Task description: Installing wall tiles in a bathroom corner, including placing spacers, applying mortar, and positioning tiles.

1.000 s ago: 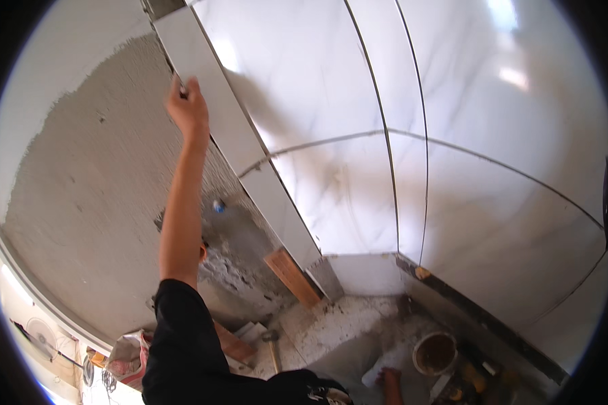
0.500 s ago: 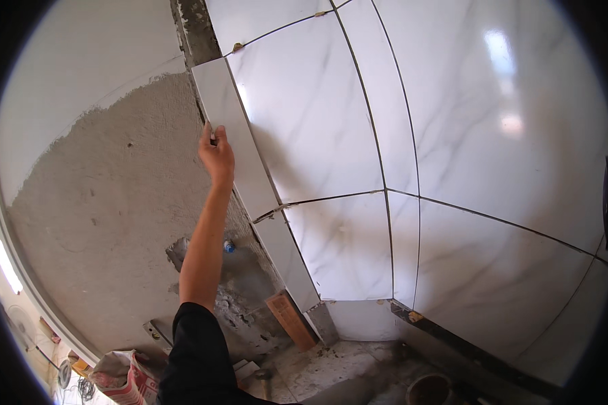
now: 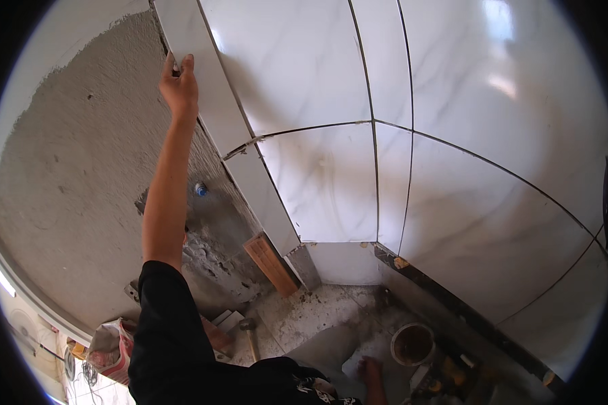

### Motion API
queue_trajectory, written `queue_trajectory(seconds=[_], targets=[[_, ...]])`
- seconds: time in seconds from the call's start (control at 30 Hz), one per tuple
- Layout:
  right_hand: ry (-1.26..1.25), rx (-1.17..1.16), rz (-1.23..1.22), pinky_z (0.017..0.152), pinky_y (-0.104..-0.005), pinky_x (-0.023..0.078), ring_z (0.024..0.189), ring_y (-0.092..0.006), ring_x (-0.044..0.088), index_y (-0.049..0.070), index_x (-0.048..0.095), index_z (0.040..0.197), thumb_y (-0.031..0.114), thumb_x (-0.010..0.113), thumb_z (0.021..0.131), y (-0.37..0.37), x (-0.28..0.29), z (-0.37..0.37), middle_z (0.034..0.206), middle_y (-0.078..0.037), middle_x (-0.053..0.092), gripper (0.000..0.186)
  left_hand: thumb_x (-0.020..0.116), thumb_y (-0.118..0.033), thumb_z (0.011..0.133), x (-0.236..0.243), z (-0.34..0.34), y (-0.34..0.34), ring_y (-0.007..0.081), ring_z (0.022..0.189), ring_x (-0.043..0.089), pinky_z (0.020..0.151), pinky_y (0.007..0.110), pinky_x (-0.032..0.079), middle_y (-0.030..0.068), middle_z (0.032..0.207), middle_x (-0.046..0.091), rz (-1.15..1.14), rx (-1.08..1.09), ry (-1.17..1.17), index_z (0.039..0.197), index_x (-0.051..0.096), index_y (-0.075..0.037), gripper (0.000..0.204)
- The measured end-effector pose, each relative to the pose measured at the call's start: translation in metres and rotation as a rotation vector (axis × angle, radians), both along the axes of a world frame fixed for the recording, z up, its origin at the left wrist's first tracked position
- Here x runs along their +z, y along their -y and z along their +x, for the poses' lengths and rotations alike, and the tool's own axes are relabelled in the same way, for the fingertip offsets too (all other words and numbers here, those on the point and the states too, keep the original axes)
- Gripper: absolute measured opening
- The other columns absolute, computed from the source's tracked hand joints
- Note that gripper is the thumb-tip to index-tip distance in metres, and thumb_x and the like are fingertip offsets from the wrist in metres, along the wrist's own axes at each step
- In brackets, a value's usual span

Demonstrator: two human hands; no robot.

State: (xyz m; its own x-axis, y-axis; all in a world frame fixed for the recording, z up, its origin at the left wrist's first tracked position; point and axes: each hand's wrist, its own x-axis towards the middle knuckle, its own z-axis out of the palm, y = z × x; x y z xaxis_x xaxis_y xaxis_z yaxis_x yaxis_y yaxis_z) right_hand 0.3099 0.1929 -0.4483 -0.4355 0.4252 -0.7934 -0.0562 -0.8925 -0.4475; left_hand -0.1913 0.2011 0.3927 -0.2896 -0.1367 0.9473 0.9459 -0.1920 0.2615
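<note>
A narrow white tile strip [image 3: 206, 81] stands upright along the corner where bare cement meets the tiled wall. My left hand [image 3: 180, 91] is raised to the strip's left edge, thumb and fingers closed around that edge. Below it, a shorter tile strip [image 3: 262, 192] continues down the corner, with a rough, mortar-smeared joint between the two. Low in front of me, my right hand [image 3: 371, 370] is closed beside a pale, flat thing [image 3: 355, 361], which it seems to hold; dimness hides its fingers and the thing's kind.
A reddish-brown wooden block [image 3: 271, 264] leans beneath the strips. On the floor are a hammer [image 3: 250, 334], a bucket [image 3: 413, 344] and a red-and-white sack [image 3: 111, 347]. A blue-capped pipe outlet [image 3: 200, 190] juts from the cement wall [image 3: 81, 148]. A dark ledge [image 3: 466, 317] runs below the right-hand tiles.
My view has tipped downward, so the wall sits higher in the picture. My right hand, the hammer and more of the bucket have come into view. My left hand stays at the strip's edge.
</note>
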Motion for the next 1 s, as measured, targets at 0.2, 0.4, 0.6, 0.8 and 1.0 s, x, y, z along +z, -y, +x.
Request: queue_trajectory(seconds=[0.2,0.4,0.6,0.8,1.0], targets=[[0.034,0.006,-0.054,0.052,-0.0382,0.050,0.058,-0.0199,0.055,0.009,0.060,0.093,0.012,0.068,0.087,0.001,0.026,0.003,0.073,-0.006,0.059,0.011,0.068,-0.015,0.096,-0.001,-0.002,0.003,0.0025,0.067,0.042,0.059,0.020,0.038,-0.0054,0.078,0.057,0.019,0.019,-0.008,0.132,0.062,0.002,0.041],[-0.002,-0.017,-0.041,0.050,-0.0377,0.049,0.057,-0.0207,0.055,0.006,0.061,0.092,0.009,0.067,0.086,-0.001,0.035,0.001,0.073,-0.007,0.058,0.009,0.067,-0.015,0.096,0.004,-0.004,0.004,0.0025,0.068,0.042,0.059,0.020,0.038,-0.0058,0.077,0.056,0.041,-0.023,0.030,0.130,0.064,0.003,0.039],[0.009,-0.013,-0.022,0.052,-0.0399,0.052,0.058,-0.0217,0.057,0.005,0.064,0.096,0.008,0.067,0.086,0.000,0.036,0.001,0.075,-0.008,0.061,0.011,0.066,-0.017,0.096,0.006,-0.004,0.000,0.0041,0.074,0.050,0.066,0.021,0.043,-0.0022,0.086,0.064,0.088,-0.069,0.074,0.131,0.062,0.006,0.042],[0.018,-0.013,-0.008,0.051,-0.0389,0.051,0.057,-0.0203,0.056,0.006,0.061,0.094,0.008,0.067,0.086,-0.001,0.028,0.001,0.073,-0.007,0.059,0.010,0.066,-0.015,0.096,0.006,-0.005,0.004,0.0072,0.082,0.058,0.073,0.023,0.048,0.0038,0.098,0.071,0.077,-0.046,0.097,0.131,0.062,0.006,0.041],[0.004,0.000,-0.003,0.049,-0.0396,0.051,0.056,-0.0213,0.056,0.005,0.060,0.093,0.008,0.066,0.086,-0.004,0.034,0.001,0.073,-0.008,0.059,0.009,0.064,-0.012,0.097,0.008,0.000,0.001,0.0082,0.082,0.060,0.073,0.024,0.049,0.0047,0.099,0.072,0.093,-0.109,0.093,0.128,0.064,0.005,0.036]])
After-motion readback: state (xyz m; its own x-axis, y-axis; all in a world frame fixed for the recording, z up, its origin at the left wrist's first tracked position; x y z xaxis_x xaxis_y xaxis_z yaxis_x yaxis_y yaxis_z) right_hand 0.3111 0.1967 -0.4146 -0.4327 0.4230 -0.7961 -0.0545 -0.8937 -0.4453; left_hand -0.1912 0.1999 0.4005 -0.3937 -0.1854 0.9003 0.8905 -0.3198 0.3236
